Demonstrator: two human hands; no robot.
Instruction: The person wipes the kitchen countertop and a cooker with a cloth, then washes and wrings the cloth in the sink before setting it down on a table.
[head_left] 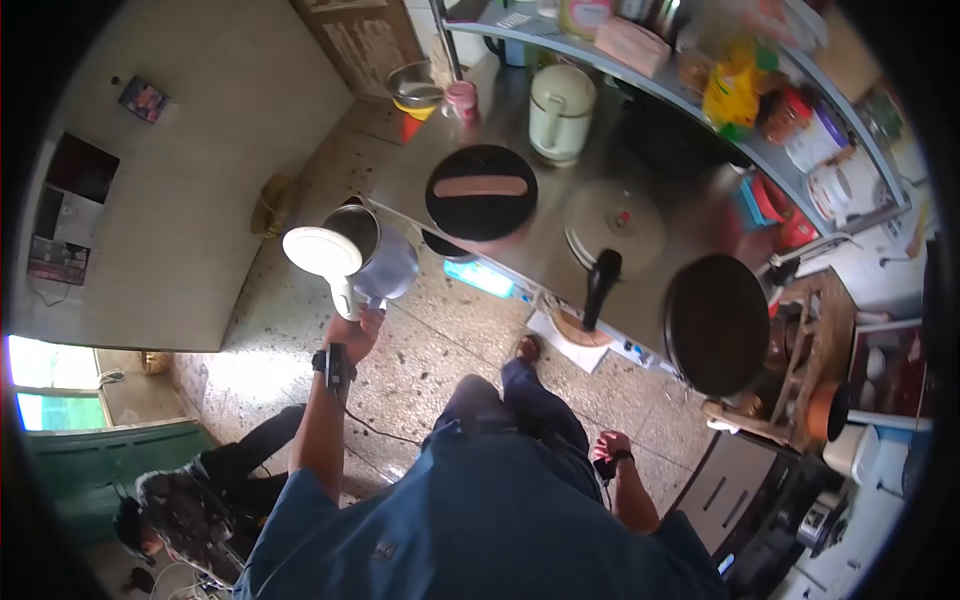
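Observation:
My left hand (358, 332) is closed round the handle of a metallic electric kettle (388, 262), held out over the floor beside the counter. The kettle's white lid (325, 255) stands open, tilted to the left, and the dark inside shows. My right hand (610, 448) hangs low near my right leg, its fingers curled, with a black strap and device at the wrist; whether it holds anything is hidden. Nearest to the kettle on the counter is a round black pan or lid (482, 215) with a pinkish bar across it.
The steel counter (540, 235) bears a pale green container (560, 115), a pressure cooker (615, 225) with a black handle and a large dark pan (717, 325). Above runs a loaded shelf (620, 65). Another person (185, 505) sits at the lower left.

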